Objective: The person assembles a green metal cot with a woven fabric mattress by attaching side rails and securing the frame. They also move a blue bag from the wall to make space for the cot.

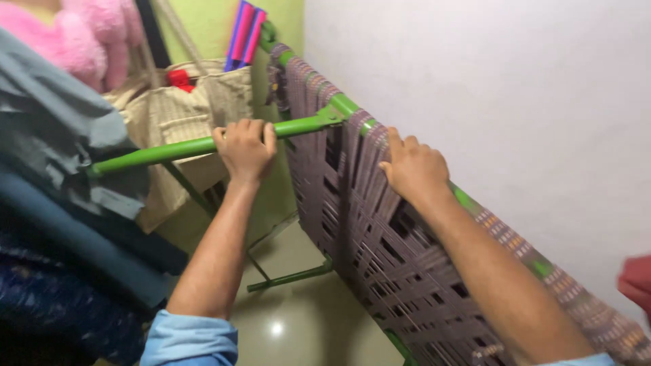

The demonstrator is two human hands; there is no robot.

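A folding cot with a green metal frame [346,105] and purple-brown woven straps [380,251] stands on its side against the white wall. My left hand [245,148] is closed around a green leg bar [169,152] that sticks out to the left from the frame. My right hand [413,168] rests on the top edge of the woven webbing, fingers curled over the frame rail. Both forearms reach up from light blue sleeves at the bottom.
A beige cloth bag [180,115] with something red inside hangs at the left. Grey and dark blue fabric [61,176] fills the left side, pink plush [81,34] above it. A lower green leg [291,276] crosses over the glossy floor [298,325]. A red item [637,281] sits at the right edge.
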